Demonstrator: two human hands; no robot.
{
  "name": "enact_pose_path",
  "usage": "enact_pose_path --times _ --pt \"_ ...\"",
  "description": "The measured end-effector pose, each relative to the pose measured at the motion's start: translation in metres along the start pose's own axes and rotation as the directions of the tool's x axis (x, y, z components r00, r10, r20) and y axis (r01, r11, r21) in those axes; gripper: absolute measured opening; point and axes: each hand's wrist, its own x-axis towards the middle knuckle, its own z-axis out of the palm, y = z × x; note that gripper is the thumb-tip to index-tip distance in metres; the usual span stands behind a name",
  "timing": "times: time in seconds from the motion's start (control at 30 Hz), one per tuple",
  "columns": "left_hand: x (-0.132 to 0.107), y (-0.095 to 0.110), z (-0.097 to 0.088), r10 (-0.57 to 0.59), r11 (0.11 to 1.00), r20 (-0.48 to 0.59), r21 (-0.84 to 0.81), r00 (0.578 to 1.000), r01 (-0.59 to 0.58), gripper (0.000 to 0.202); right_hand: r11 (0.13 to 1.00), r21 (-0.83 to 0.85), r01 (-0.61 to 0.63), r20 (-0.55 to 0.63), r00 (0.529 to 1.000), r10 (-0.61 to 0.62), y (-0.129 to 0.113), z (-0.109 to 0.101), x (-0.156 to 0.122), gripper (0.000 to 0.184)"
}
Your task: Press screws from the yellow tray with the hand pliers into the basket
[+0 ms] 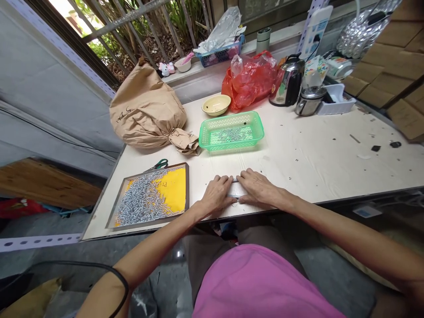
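Observation:
My left hand and my right hand face each other at the table's front edge, fingers curled. Between them show two thin grey strips, one at the fingertips and one at the thumbs; both hands grip them at the ends, and what they belong to is mostly hidden. To the left lies a shallow tray with a yellow bottom, heaped with small silver metal pieces that look like springs or pins. Beyond my hands, a green perforated basket holds more small silver pieces.
Green-handled scissors lie behind the tray. A tied brown sack stands at the back left. Along the back are a cream bowl, a red plastic bag, a kettle and a metal pot. Dark scraps dot the right side.

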Motion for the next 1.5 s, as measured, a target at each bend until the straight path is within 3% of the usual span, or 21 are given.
enact_pose_path --times 0.2,0.4,0.87,1.03,1.13,1.23,1.37,1.5 --pt "0.011 -0.004 -0.005 0.089 0.996 0.052 -0.002 0.995 -0.089 0.048 0.999 -0.001 -0.035 0.025 0.999 0.035 -0.009 0.0 0.0 0.034" --pt "0.013 -0.003 -0.002 0.049 0.999 0.025 -0.011 0.999 -0.048 0.037 0.999 0.004 -0.033 0.029 0.999 0.033 -0.009 0.01 0.004 0.023" --pt "0.016 0.0 -0.005 0.019 1.0 0.051 -0.018 0.999 -0.018 0.035 0.999 0.051 0.01 0.051 0.999 -0.013 -0.001 0.006 0.008 0.03" --pt "0.006 -0.002 -0.002 -0.012 0.999 0.007 -0.04 1.0 0.013 0.041 0.996 0.073 0.053 -0.068 0.997 -0.048 0.005 0.005 -0.004 0.039" --pt "-0.007 0.007 0.006 -0.066 0.995 -0.102 -0.085 0.993 0.058 0.048 0.991 0.1 0.087 -0.126 0.989 -0.074 0.013 0.007 -0.007 0.045" --pt "-0.022 0.025 0.02 -0.063 0.991 -0.205 -0.125 0.977 0.038 0.045 0.992 0.104 0.07 -0.137 0.989 -0.055 0.019 0.008 -0.003 0.031" --pt "-0.036 0.052 0.036 -0.005 0.983 -0.235 -0.182 0.972 -0.039 0.045 0.998 0.066 0.002 -0.101 0.995 0.004 0.021 0.007 0.012 0.023" --pt "-0.041 0.065 0.041 -0.025 0.967 -0.237 -0.252 0.971 -0.037 0.043 0.999 -0.009 -0.038 -0.12 0.992 0.037 0.028 0.002 0.033 0.018"
